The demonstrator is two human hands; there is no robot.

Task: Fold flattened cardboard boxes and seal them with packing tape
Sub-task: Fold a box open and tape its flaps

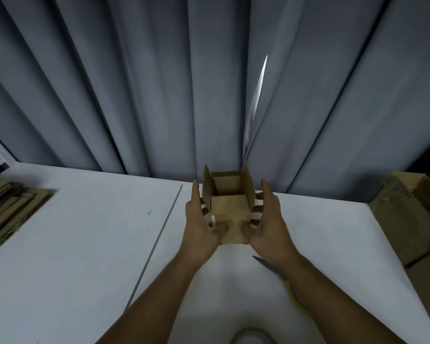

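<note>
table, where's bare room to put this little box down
Widest bare patch: between the flat cardboard stack and the table seam. A smaller one lies between the right hand and the open carton. Crowded near the right forearm, where a blade lies.

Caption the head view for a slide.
Left hand and right hand hold a small cardboard box, side flaps raised, at a white table; flattened cardboard stacked at left.

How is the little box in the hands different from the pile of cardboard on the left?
The little box is opened up, with two flaps standing; the pile lies flat. The little box is one piece, held between the left hand and the right hand; the pile is many pieces, and no hand touches it. Both are brown cardboard.
</note>
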